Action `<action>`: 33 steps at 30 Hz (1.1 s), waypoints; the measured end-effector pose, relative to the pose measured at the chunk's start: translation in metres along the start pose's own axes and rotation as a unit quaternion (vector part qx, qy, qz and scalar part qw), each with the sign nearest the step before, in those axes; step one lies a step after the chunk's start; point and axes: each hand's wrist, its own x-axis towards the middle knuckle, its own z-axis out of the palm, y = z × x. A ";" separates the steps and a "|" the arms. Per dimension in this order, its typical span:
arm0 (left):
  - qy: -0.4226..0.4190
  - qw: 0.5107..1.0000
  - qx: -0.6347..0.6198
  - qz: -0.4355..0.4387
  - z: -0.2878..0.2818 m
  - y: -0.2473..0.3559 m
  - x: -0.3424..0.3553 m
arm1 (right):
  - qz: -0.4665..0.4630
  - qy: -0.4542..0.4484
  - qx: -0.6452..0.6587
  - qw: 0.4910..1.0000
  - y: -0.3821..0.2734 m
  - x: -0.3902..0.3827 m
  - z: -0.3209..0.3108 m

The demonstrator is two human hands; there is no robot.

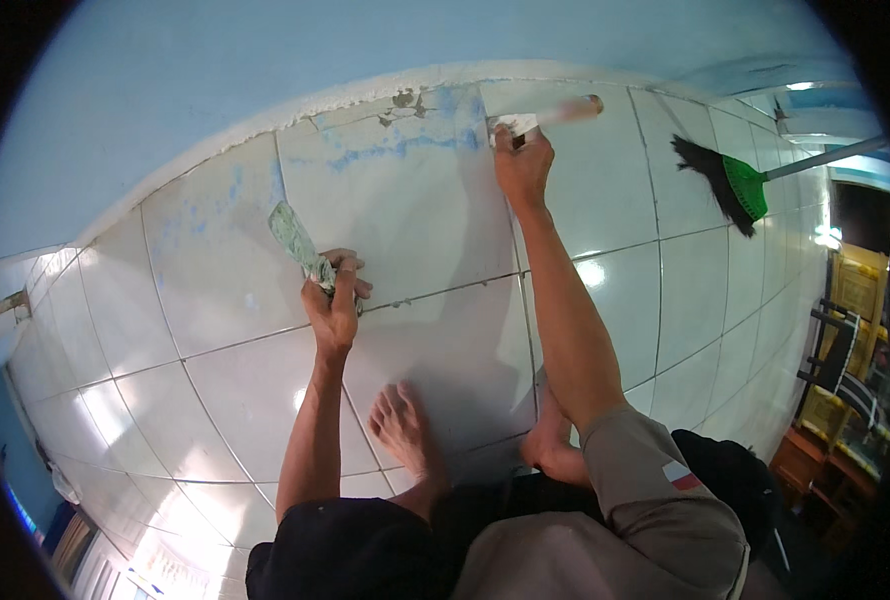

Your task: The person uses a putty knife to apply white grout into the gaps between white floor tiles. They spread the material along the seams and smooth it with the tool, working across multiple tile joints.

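Observation:
My left hand (334, 295) is closed on a scraper (292, 232) with a flat, pale greenish, smeared blade that points up and left over the white floor tiles (225, 290). My right hand (522, 160) grips the white, smeared head of another tool (513, 124) near the foot of the pale blue wall (265, 60). Its blurred, light-brown handle sticks out to the right. Blue smears (385, 150) and a chipped patch (402, 100) mark the tiles along the wall between and left of my hands.
A green broom (743, 188) with black bristles lies to the right, its pole reaching the rim. My bare feet (400, 430) are on the tiles below my hands. Dark framed objects and wooden furniture (830, 370) stand at the far right. A doorway or light panel (105, 570) shows at lower left.

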 end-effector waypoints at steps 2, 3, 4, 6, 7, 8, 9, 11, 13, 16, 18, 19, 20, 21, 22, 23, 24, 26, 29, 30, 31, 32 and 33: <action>0.004 1.000 -0.002 0.003 0.000 0.002 0.002 | -0.009 -0.043 -0.008 0.999 -0.005 -0.001 -0.003; 0.006 1.000 -0.012 0.005 0.001 0.001 0.001 | 0.002 -0.029 -0.004 1.000 -0.005 0.000 -0.004; 0.007 1.000 -0.022 0.007 0.001 0.000 0.001 | 0.014 -0.016 0.000 1.000 -0.004 0.001 -0.004; -0.002 1.000 -0.025 0.015 0.003 -0.001 0.005 | 0.001 -0.013 -0.009 1.000 -0.002 0.002 -0.003; -0.006 0.999 -0.026 0.019 0.003 -0.001 0.006 | -0.024 -0.024 -0.022 0.999 -0.001 0.003 -0.001; -0.008 1.000 -0.015 0.013 0.002 -0.002 0.006 | -0.049 -0.035 -0.034 0.998 0.000 0.004 0.000; -0.008 1.000 -0.004 0.010 0.000 -0.002 0.008 | -0.053 -0.034 -0.030 0.998 -0.003 0.003 0.000; 0.003 1.000 -0.007 0.011 0.000 -0.002 0.012 | -0.061 -0.031 -0.023 0.997 -0.008 0.000 0.000; 0.020 0.999 -0.029 0.007 0.002 -0.007 0.007 | -0.044 -0.024 -0.019 0.999 -0.013 -0.005 0.000; -0.019 1.000 0.002 0.007 -0.001 -0.003 0.009 | -0.043 -0.052 -0.011 0.998 -0.013 -0.013 0.004; -0.012 1.000 -0.004 0.008 0.000 -0.003 0.007 | -0.045 -0.046 -0.039 0.997 -0.014 -0.019 0.007; -0.008 1.000 -0.006 0.009 0.000 -0.003 0.006 | -0.029 -0.023 -0.025 0.999 -0.014 -0.017 0.007; -0.002 1.000 -0.020 0.016 0.001 -0.003 0.008 | -0.012 -0.001 -0.012 1.000 -0.015 -0.013 0.007; 0.004 0.999 -0.034 0.021 0.004 -0.002 0.008 | 0.007 0.021 0.000 1.000 -0.014 -0.013 0.007; 0.010 0.998 -0.048 0.026 0.005 -0.001 0.008 | -0.036 0.012 -0.008 0.999 -0.013 -0.017 0.009; 0.011 0.999 -0.038 0.012 0.002 -0.002 0.004 | -0.034 -0.008 -0.024 0.999 -0.013 -0.021 0.009; 0.013 0.999 -0.031 0.003 0.001 -0.001 0.005 | -0.038 -0.025 -0.038 0.998 -0.015 -0.020 0.010; 0.013 1.000 -0.028 -0.002 0.002 0.001 0.008 | -0.026 -0.016 -0.039 0.999 -0.018 -0.014 0.008; 0.009 0.999 -0.032 0.004 0.003 0.000 0.005 | -0.010 0.004 -0.008 1.000 -0.015 -0.018 0.006; 0.009 0.999 -0.034 0.011 0.002 -0.001 0.007 | -0.036 -0.022 -0.006 0.999 -0.020 -0.019 0.010; 0.008 0.999 -0.035 0.018 0.001 -0.002 0.008 | -0.061 -0.048 -0.003 0.997 -0.024 -0.020 0.013; 0.009 0.999 -0.034 0.016 0.001 -0.003 0.006 | -0.093 -0.044 -0.005 0.995 -0.028 -0.023 0.011; 0.010 0.999 -0.031 0.016 0.002 -0.003 0.005 | -0.041 -0.031 0.007 0.999 -0.028 -0.022 0.011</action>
